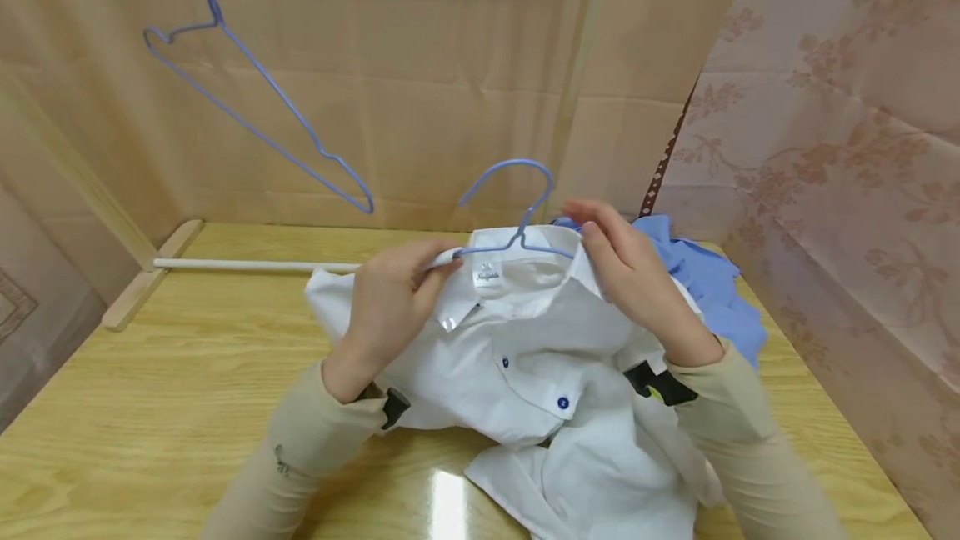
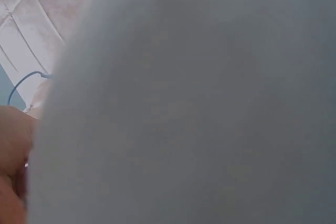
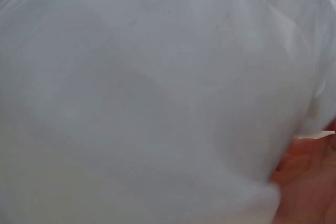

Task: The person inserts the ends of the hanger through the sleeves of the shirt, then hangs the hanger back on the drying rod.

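A white button shirt (image 1: 540, 348) is bunched over the table, its open collar facing up. Inside the collar sits a blue wire hanger (image 1: 522, 232), its hook standing up above the neck label. My left hand (image 1: 390, 298) pinches the collar's left side together with the hanger's arm. At the other side, my right hand (image 1: 637, 273) holds the collar edge between thumb and fingers; the hanger's right end goes out of sight there. Pale shirt cloth fills most of both wrist views, hiding much of the left hand (image 2: 16, 156) and right hand (image 3: 310, 182).
A second blue hanger (image 1: 277, 98) hangs at the upper left. Beneath it, a white rod (image 1: 247, 265) runs from a wooden foot (image 1: 150, 277) behind the shirt. Blue cloth (image 1: 697, 282) lies bunched at the back right of the wooden table (image 1: 150, 407). Curtains surround the table.
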`<state>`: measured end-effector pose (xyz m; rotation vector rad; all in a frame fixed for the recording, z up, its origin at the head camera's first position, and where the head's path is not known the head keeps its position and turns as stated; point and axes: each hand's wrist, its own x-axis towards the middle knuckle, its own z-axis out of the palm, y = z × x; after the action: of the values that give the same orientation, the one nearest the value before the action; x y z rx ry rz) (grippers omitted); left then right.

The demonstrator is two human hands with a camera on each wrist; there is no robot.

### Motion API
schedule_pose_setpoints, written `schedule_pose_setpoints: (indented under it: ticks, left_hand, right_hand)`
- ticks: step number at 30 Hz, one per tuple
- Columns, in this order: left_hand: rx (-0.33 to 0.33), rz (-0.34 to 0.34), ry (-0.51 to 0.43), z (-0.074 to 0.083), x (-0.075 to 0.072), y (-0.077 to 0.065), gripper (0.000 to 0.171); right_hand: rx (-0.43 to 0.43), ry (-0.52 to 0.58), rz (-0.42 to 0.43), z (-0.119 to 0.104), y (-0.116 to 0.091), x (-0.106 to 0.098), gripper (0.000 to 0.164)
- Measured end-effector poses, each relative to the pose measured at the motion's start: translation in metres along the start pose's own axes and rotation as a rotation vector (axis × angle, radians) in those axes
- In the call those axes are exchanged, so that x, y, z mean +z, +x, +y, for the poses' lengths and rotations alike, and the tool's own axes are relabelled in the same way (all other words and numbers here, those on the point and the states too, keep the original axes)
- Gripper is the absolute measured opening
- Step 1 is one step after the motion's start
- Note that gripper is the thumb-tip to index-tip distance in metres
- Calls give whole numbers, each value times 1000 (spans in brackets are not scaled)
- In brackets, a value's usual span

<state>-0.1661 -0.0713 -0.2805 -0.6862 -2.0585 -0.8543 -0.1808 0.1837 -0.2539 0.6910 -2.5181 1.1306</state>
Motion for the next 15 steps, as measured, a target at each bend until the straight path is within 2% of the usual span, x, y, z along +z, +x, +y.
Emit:
schedule_pose_setpoints:
  ticks: [3, 6, 10, 15]
  left_hand:
    - [10, 28, 9, -2, -1, 0, 10]
    - [4, 49, 10, -3, -3, 1, 10]
    - [-34, 59, 0, -4, -6, 2, 10]
    - [-84, 60, -15, -6, -8, 3, 10]
  right_hand:
    - [138, -6, -111, 4, -1, -5, 44]
    - [187, -4, -159, 6, -2, -7, 44]
    - [123, 102, -96, 9, -4, -4, 37]
    - [-21, 180, 86, 11, -5, 4, 25]
